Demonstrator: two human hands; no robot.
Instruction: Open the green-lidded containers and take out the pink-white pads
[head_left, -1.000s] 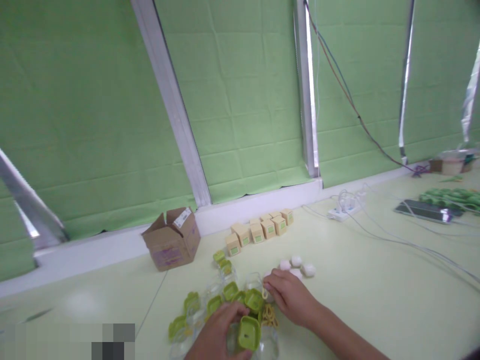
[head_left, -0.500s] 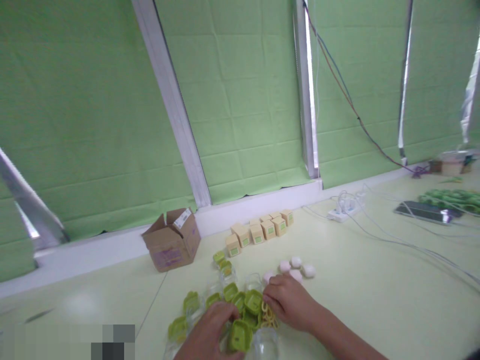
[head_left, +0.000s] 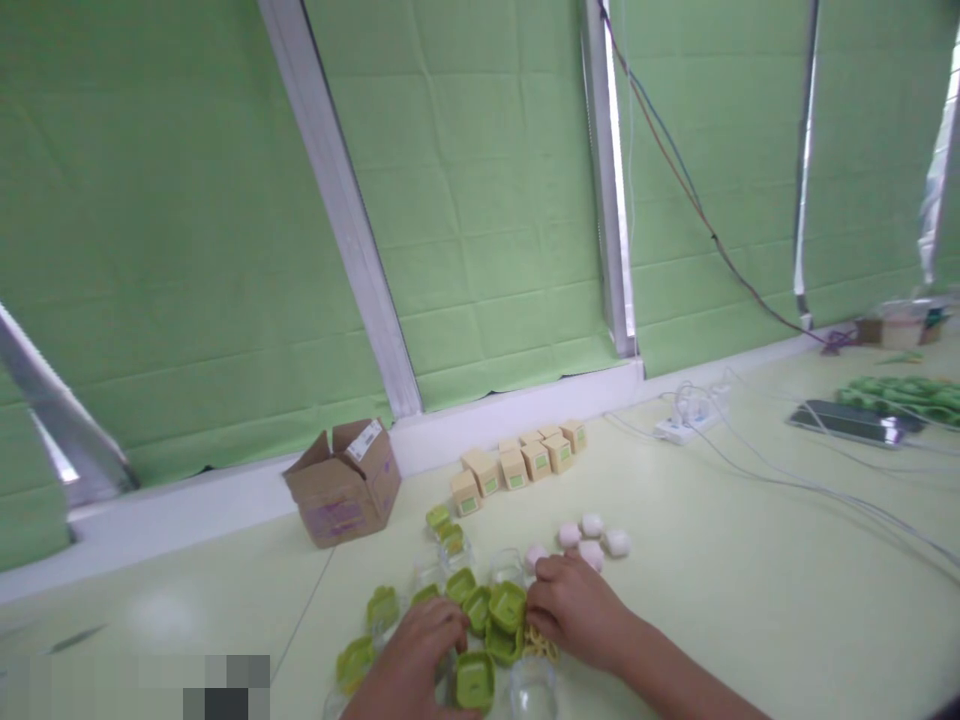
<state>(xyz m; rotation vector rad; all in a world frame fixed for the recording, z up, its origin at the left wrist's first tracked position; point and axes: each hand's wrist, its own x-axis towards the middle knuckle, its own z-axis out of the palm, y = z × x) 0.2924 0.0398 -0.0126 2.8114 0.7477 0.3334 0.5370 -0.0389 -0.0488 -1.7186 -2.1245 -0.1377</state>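
My left hand (head_left: 416,650) curls around a small green square lid (head_left: 475,682), its thumb at the near edge and its fingers at the far side. My right hand (head_left: 577,612) has its fingers bent together beside another green lid (head_left: 508,606) and a bunch of yellow rings (head_left: 540,644). What its fingertips hold, if anything, is hidden. Several more green lids (head_left: 354,664) lie around my left hand. Clear plastic cups (head_left: 534,688) stand among them. Just beyond my right hand are several pink and white rounded pieces (head_left: 591,555).
An open cardboard box (head_left: 345,490) stands at the back left. Several small beige boxes (head_left: 514,468) line up near the wall ledge. To the right are a white power strip (head_left: 690,420) with trailing cables, a dark phone-like slab (head_left: 847,423) and a green heap (head_left: 900,398).
The green lid in my left hand has shifted slightly left and down, and sits more level. My right hand has barely moved.
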